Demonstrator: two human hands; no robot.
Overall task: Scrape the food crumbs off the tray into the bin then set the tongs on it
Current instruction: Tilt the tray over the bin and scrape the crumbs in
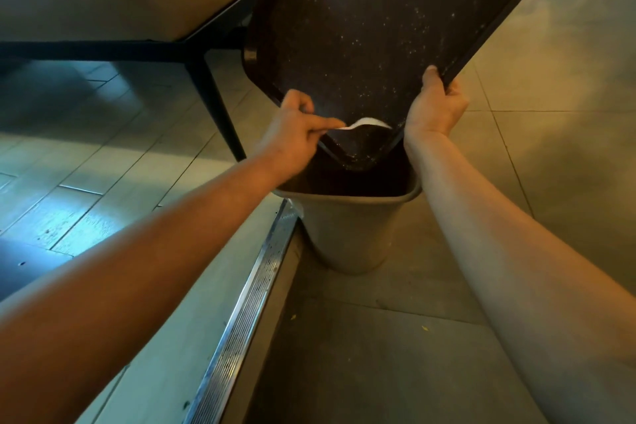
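Right hand (pixel 435 107) grips the tilted tray (pixel 361 27); left hand (pixel 296 127) pinches a white scraper (pixel 364 123). Best sweep toward six o'clock, corner over bin (pixel 347 217).

One tray (pixel 361 27), one bin (pixel 347 234), two hands, perhaps one scraper (pixel 368 123)

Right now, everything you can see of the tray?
The tray is dark brown and rectangular, looks like plastic, with a raised rim and rounded corners. It is tilted steeply, its lowest corner over the open bin. Pale crumbs speckle its surface. The right hand grips its right edge; the left hand holds a white scraper against it near the low corner.
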